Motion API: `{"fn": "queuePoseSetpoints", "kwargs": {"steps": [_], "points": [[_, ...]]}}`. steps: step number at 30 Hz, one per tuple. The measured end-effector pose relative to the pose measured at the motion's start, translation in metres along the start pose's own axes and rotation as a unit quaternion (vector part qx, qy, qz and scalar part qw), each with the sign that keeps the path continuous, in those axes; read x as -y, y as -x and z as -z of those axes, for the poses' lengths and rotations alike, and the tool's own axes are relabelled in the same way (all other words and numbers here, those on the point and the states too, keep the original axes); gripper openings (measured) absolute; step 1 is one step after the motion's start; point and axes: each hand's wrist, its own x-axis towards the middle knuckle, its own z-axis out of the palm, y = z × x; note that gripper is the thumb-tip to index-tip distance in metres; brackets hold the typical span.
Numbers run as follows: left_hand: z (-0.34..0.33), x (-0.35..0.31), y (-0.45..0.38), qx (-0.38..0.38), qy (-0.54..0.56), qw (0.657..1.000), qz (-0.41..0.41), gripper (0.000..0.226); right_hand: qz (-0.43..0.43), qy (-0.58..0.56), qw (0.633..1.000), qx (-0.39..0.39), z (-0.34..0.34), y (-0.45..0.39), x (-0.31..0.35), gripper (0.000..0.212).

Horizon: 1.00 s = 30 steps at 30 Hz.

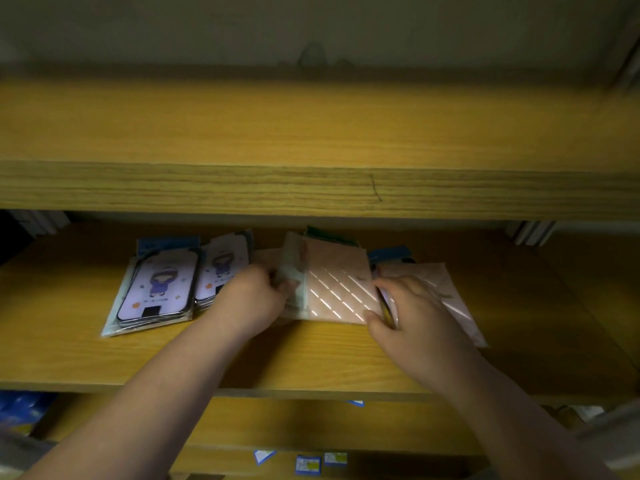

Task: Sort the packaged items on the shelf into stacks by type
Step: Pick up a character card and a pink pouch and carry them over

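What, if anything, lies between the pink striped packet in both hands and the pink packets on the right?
Nothing visible does. The pink diagonally striped packet, gripped by the left hand and the right hand, sits right beside the flat pink packets on the wooden shelf, with only the right hand between them.

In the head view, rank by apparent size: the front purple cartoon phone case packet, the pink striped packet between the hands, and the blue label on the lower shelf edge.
1. Pink striped packet
2. Purple cartoon packet: close to it, partly unsure
3. Blue label, nearer the camera yet clearly smallest
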Motion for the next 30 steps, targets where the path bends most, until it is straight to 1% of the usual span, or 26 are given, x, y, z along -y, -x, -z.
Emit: {"fn": "queuePoseSetpoints", "kwargs": {"steps": [2, 3, 5, 7, 9, 12, 15, 18, 21, 24, 26, 28, 30], "points": [[0.004, 0.003, 0.000, -0.036, 0.106, 0.994, 0.005, 0.015, -0.006, 0.027, 1.000, 0.007, -0.001, -0.002, -0.001, 0.049], [0.006, 0.004, 0.001, -0.062, 0.160, 0.985, 0.016, 0.006, -0.011, 0.044, 0.999, 0.008, -0.002, -0.004, 0.000, 0.051], [0.013, 0.006, 0.004, -0.086, 0.264, 0.959, 0.057, 0.012, -0.023, 0.083, 0.996, 0.012, -0.002, -0.010, 0.001, 0.055], [0.021, 0.012, 0.007, -0.090, 0.345, 0.931, 0.074, 0.013, -0.026, 0.126, 0.992, 0.016, -0.003, -0.017, 0.004, 0.057], [0.027, 0.022, 0.012, -0.111, 0.373, 0.920, 0.052, 0.016, -0.030, 0.165, 0.985, 0.025, -0.004, -0.024, 0.011, 0.062], [0.035, 0.037, 0.022, -0.168, 0.378, 0.910, 0.032, 0.019, -0.073, 0.228, 0.968, 0.078, -0.009, -0.033, 0.026, 0.088], [0.036, 0.042, 0.033, -0.171, 0.438, 0.882, 0.031, 0.021, -0.102, 0.270, 0.950, 0.120, -0.014, -0.038, 0.038, 0.105], [0.035, 0.043, 0.042, -0.174, 0.484, 0.857, 0.035, 0.010, -0.107, 0.271, 0.947, 0.131, -0.018, -0.042, 0.046, 0.112], [0.032, 0.045, 0.046, -0.178, 0.515, 0.838, 0.042, 0.005, -0.120, 0.224, 0.960, 0.117, -0.024, -0.042, 0.053, 0.113], [0.030, 0.049, 0.049, -0.151, 0.548, 0.820, 0.064, 0.013, -0.165, 0.070, 0.978, 0.104, -0.022, -0.041, 0.053, 0.104], [0.029, 0.051, 0.049, -0.141, 0.559, 0.814, 0.074, 0.010, -0.197, -0.025, 0.976, 0.090, -0.018, -0.041, 0.051, 0.094], [0.028, 0.054, 0.049, -0.129, 0.566, 0.811, 0.080, 0.012, -0.216, -0.093, 0.969, 0.075, -0.016, -0.041, 0.048, 0.075], [0.027, 0.055, 0.049, -0.112, 0.570, 0.809, 0.086, 0.017, -0.212, -0.165, 0.962, 0.041, -0.016, -0.041, 0.044, 0.044]]}}
